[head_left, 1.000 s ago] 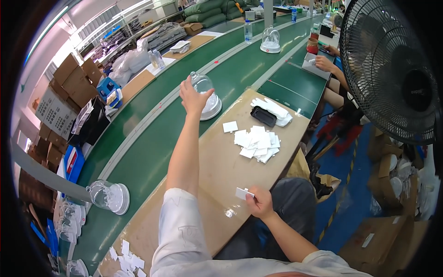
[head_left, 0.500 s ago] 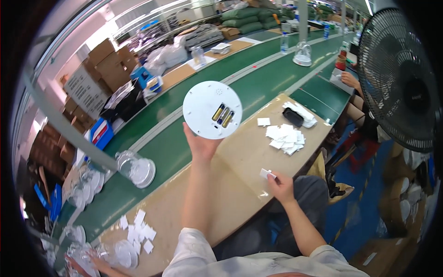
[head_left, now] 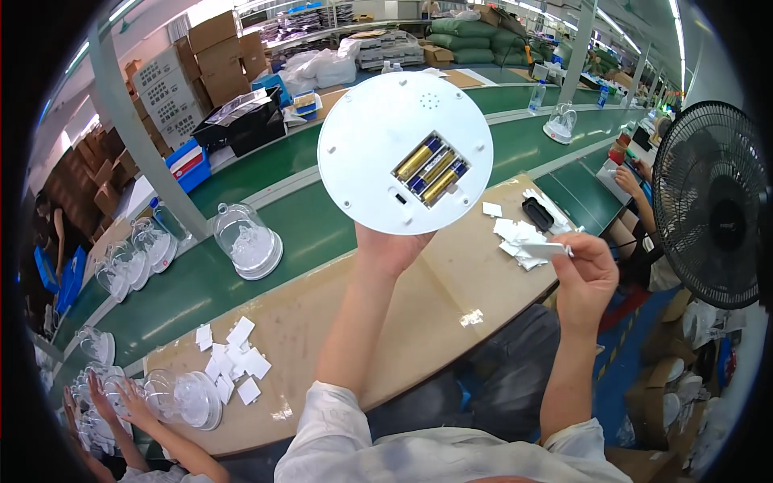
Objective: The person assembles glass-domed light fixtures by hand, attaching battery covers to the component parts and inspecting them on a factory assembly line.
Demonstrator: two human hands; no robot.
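Foremost, at twelve o'clock: one round white plastic base (head_left: 362,137), underside outward, three gold-and-blue cylindrical batteries (head_left: 435,171) exposed in its recess. Support: left hand (head_left: 394,248), at the base's six o'clock, gripping it from behind, fingertips hidden; probably so held to keep the recess in view. At four o'clock from the base: right hand (head_left: 586,278), thumb and fingers pinched on one thin white plastic plate (head_left: 544,250), apparently by one end, leaving the rest free. At the plate's ten o'clock: loose pile of white plates (head_left: 509,231), seemingly placed for easy reach. At the base's eight o'clock: clear plastic dome (head_left: 245,237) on green belt (head_left: 189,310).
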